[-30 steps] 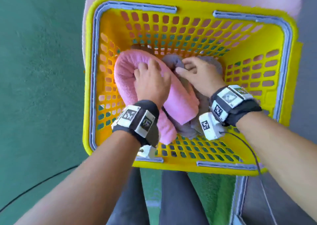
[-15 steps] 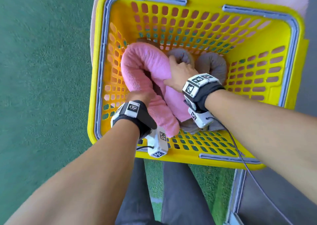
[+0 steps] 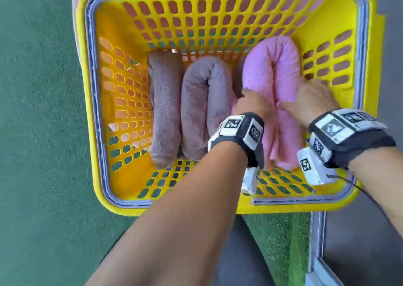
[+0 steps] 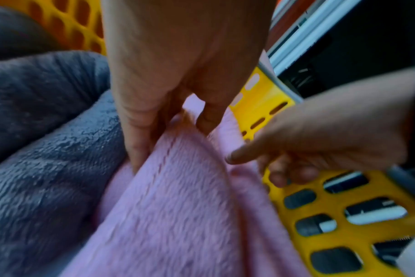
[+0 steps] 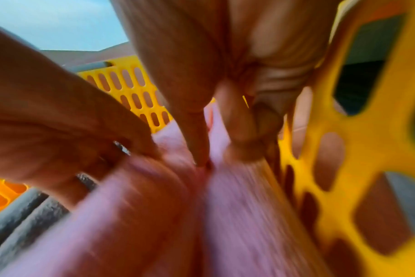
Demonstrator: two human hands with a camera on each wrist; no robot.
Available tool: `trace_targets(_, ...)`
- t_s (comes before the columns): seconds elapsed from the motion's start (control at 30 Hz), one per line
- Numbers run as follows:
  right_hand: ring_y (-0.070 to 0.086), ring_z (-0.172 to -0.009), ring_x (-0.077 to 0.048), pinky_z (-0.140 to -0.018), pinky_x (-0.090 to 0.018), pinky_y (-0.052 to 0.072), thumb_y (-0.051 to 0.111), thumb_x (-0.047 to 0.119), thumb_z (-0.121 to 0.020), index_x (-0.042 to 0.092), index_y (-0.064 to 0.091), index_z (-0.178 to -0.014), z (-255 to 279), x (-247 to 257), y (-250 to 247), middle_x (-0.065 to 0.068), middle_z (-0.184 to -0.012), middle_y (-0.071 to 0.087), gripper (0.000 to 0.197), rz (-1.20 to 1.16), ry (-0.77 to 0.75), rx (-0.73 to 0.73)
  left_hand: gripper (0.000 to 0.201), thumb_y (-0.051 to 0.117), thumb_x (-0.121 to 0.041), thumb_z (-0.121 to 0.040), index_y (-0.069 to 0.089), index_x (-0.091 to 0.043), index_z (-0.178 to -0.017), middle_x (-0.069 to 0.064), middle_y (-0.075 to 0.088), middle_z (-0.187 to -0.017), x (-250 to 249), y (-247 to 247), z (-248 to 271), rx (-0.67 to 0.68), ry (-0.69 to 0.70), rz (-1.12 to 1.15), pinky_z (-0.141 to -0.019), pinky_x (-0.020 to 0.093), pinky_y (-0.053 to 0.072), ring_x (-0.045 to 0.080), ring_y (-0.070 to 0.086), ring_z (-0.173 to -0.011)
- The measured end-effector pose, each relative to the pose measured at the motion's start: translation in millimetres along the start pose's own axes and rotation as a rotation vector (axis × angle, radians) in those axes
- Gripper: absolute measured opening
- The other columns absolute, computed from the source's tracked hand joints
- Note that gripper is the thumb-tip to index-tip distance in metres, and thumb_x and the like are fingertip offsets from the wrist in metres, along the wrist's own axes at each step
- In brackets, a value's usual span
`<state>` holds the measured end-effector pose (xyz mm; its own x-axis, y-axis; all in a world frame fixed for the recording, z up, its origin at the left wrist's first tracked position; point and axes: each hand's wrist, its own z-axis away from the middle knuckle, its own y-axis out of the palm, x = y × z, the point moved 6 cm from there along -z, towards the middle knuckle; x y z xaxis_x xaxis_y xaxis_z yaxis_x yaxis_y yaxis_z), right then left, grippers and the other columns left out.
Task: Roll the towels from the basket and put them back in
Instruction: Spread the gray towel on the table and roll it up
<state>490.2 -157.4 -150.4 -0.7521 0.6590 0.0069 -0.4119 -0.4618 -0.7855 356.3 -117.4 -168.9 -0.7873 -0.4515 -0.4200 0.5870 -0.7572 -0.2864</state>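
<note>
The left hand [image 4: 178,65] reaches down from the top of the view, its straight fingers [image 4: 135,142] pushed in between the pink towel [image 4: 178,215] and the grey towel [image 4: 43,150] beside it. The thumb presses the pink towel's upper fold. The right hand [image 4: 325,135] comes in from the right, its thumb touching the pink towel, fingers curled against the yellow basket [image 4: 339,238] wall.

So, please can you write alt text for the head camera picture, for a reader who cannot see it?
Two bare hands, left hand and right hand, press on a folded fluffy pink towel at the right side of a yellow perforated plastic basket. Two rolled grey-brown terry towels lie side by side to its left.
</note>
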Motion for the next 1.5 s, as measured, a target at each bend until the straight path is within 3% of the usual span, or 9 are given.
trace_targets(0.23,0.052,-0.118,-0.036,-0.093,-0.038,0.041,0.063,0.059,-0.080,0.007,0.048,-0.130,9,103,54,-0.019,-0.128,0.056,0.073,-0.215,-0.142,0.190,0.062,0.056,-0.025,-0.086,0.029,0.003,-0.135,0.021,0.033,-0.141,85,-88,-21,-0.387,-0.181,-0.078,-0.105,0.041,0.029,0.037,0.033,-0.131)
trace_targets(0.43,0.050,-0.124,-0.035,-0.094,-0.034,0.040,0.071,0.058,-0.074,0.001,0.013,-0.144,3,122,107,-0.021,-0.139,0.044,0.108,-0.341,0.126,0.322,0.067,0.071,-0.045,-0.078,0.053,0.000,-0.125,0.015,0.058,-0.125,113,-99,-48,-0.181,-0.179,-0.159,-0.078,0.031,0.042,0.033,0.057,-0.112)
trace_targets(0.57,0.054,-0.117,-0.037,-0.091,-0.035,0.042,0.075,0.034,-0.077,0.007,0.023,-0.141,-1,116,112,-0.023,-0.134,0.049,0.087,-0.455,0.189,0.238,0.059,0.075,-0.043,-0.073,0.060,-0.004,-0.114,0.015,0.062,-0.119,113,-97,-47,-0.186,-0.146,-0.133,-0.081,0.033,0.048,0.033,0.059,-0.105)
trace_targets(0.8,0.061,-0.097,-0.026,-0.087,-0.038,0.047,0.068,0.049,-0.068,0.022,0.045,-0.108,28,103,40,-0.003,-0.106,0.062,0.053,-0.618,-0.017,0.080,0.026,0.069,-0.036,-0.073,0.062,-0.012,-0.077,0.001,0.062,-0.072,87,-129,-2,-0.165,-0.018,0.037,-0.052,0.025,0.041,0.020,0.059,-0.068)
trace_targets(0.9,0.064,-0.089,-0.010,-0.085,-0.031,0.052,0.068,0.047,-0.073,0.027,0.051,-0.109,51,83,1,0.010,-0.097,0.067,0.045,-0.800,-0.091,-0.024,0.043,0.062,-0.037,-0.077,0.051,-0.005,-0.104,0.009,0.063,-0.097,55,-136,34,-0.233,0.114,0.054,-0.065,0.030,0.042,0.029,0.060,-0.089)
trace_targets(1.1,0.064,-0.104,-0.016,-0.091,-0.046,0.050,0.062,0.056,-0.080,0.033,0.052,-0.123,76,10,-46,0.011,-0.114,0.066,0.049,-0.767,-0.066,-0.324,0.032,0.054,-0.024,-0.089,0.028,-0.009,-0.101,0.013,0.048,-0.090,-7,-89,77,-0.206,0.362,0.062,-0.072,0.040,0.034,0.041,0.054,-0.092)
trace_targets(1.17,0.060,-0.110,-0.028,-0.095,-0.053,0.046,0.057,0.070,-0.077,0.032,0.046,-0.128,71,-11,-45,0.002,-0.117,0.062,0.065,-0.649,0.023,-0.353,0.035,0.053,-0.022,-0.092,0.032,-0.004,-0.112,0.021,0.056,-0.102,-12,-61,65,-0.072,0.314,0.103,-0.073,0.038,0.034,0.038,0.055,-0.097)
trace_targets(1.3,0.033,-0.132,-0.036,-0.109,-0.045,0.027,0.060,0.037,-0.089,0.012,0.021,-0.150,66,1,-41,-0.025,-0.142,0.036,0.077,-0.264,0.051,-0.231,0.047,0.047,-0.031,-0.098,0.037,-0.001,-0.133,0.024,0.051,-0.131,0,-23,40,0.166,0.226,-0.102,-0.092,0.038,0.039,0.039,0.050,-0.120)
trace_targets(1.5,0.062,-0.104,-0.026,-0.096,-0.039,0.045,0.059,0.032,-0.084,0.021,0.062,-0.119,47,100,-8,-0.006,-0.109,0.068,0.036,-0.490,-0.193,-0.081,0.058,0.045,-0.033,-0.085,0.034,-0.002,-0.133,0.019,0.037,-0.137,85,-127,-6,-0.381,-0.019,-0.126,-0.103,0.043,0.032,0.035,0.034,-0.129)
